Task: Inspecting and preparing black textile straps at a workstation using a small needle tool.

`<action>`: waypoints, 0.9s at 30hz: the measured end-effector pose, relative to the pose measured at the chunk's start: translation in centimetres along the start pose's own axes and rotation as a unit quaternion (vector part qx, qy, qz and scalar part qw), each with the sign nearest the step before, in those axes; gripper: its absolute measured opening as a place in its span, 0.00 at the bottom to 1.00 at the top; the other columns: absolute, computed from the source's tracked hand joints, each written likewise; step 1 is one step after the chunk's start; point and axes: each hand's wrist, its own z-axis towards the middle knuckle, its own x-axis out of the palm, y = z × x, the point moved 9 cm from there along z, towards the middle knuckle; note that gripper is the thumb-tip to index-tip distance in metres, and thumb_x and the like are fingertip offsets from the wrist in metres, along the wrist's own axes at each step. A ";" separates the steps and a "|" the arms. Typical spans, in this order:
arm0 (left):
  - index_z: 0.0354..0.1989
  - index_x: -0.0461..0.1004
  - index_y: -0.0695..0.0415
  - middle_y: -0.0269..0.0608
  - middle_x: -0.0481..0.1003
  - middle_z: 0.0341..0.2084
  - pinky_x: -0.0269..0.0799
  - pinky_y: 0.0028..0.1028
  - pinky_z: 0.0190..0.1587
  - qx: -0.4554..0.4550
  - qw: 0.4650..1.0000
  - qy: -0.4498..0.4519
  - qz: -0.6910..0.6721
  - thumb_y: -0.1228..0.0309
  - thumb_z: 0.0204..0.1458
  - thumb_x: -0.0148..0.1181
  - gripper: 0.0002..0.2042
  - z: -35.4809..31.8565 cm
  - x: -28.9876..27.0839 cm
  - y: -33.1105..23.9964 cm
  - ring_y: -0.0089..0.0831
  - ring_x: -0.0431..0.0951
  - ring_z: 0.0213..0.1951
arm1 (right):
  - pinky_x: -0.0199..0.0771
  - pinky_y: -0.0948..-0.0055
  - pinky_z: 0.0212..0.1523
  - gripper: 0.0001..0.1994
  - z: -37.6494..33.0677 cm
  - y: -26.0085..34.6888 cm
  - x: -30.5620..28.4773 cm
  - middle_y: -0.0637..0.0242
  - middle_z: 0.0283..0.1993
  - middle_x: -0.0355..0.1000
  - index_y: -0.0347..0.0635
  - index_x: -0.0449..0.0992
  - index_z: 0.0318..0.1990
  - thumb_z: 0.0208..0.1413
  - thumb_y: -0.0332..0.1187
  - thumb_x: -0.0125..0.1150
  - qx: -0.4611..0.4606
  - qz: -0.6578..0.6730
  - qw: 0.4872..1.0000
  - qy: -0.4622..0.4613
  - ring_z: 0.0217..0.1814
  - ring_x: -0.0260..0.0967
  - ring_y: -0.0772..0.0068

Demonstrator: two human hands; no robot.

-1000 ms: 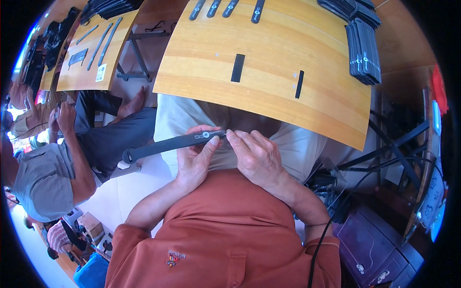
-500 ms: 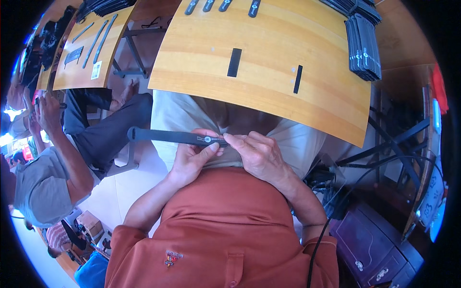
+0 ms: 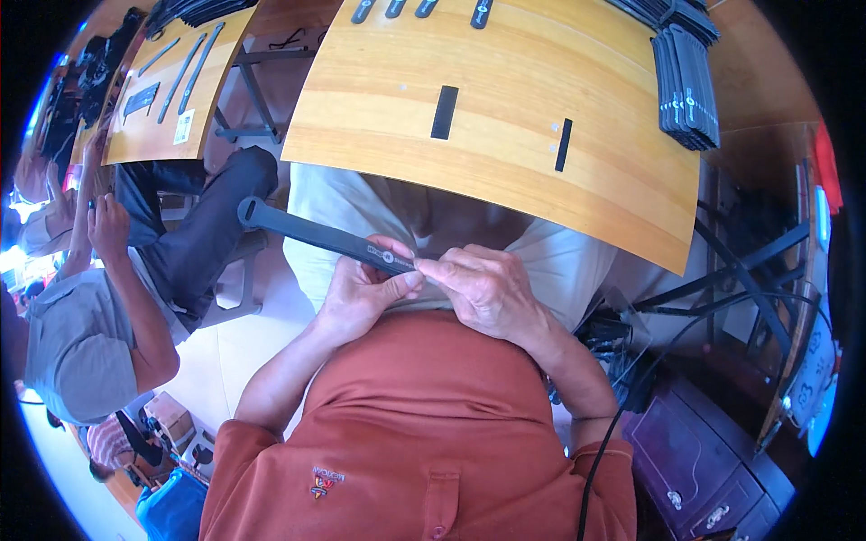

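A black strap (image 3: 316, 234) with a slotted, rounded end and a pale printed mark is held above my lap, its slotted end reaching up to the left. My left hand (image 3: 365, 293) grips it near the mark, the thumb in front and fingers behind. Fingers of my right hand (image 3: 483, 287) pinch at the strap's other end, which they mostly hide. Both hands are close together, just short of the table's near edge.
On the wooden table (image 3: 361, 117) lie two short black strips (image 3: 443, 113), several straps along the far side and a stacked bundle of straps (image 3: 686, 90) at right. Another person (image 3: 99, 316) sits at left by a second table (image 3: 153, 135). A black cable (image 3: 622, 397) hangs at right.
The strap has tilted, its slotted end rising on the left while the right end stays low in my fingers. The person at left has shifted an arm and leg.
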 end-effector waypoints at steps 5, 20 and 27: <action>0.44 0.68 0.61 0.33 0.74 0.32 0.74 0.22 0.39 -0.038 0.992 0.076 0.097 0.81 0.55 0.63 0.11 -0.3 1.0 -0.9 0.20 0.75 0.35 | 0.70 0.68 0.23 0.12 0.8 1.6 -0.7 0.71 0.25 0.70 0.49 0.82 0.42 0.48 0.28 0.63 -0.061 -0.071 0.992 0.084 0.25 0.69 0.68; 0.42 0.71 0.58 0.36 0.70 0.28 0.68 0.28 0.35 0.004 0.916 0.173 0.361 0.81 0.48 0.63 0.13 -1.0 3.4 -5.3 0.25 0.71 0.31 | 0.65 0.75 0.29 0.09 1.2 5.5 -1.5 0.75 0.26 0.66 0.47 0.80 0.38 0.53 0.34 0.56 -0.199 -0.233 0.938 0.159 0.29 0.65 0.77; 0.44 0.70 0.58 0.39 0.71 0.28 0.69 0.30 0.36 -0.055 0.913 0.173 0.366 0.80 0.50 0.61 0.13 -1.1 2.8 -4.3 0.29 0.72 0.32 | 0.64 0.77 0.27 0.11 0.8 5.4 -0.8 0.76 0.26 0.63 0.48 0.79 0.41 0.53 0.35 0.55 -0.204 -0.239 0.938 0.145 0.29 0.62 0.79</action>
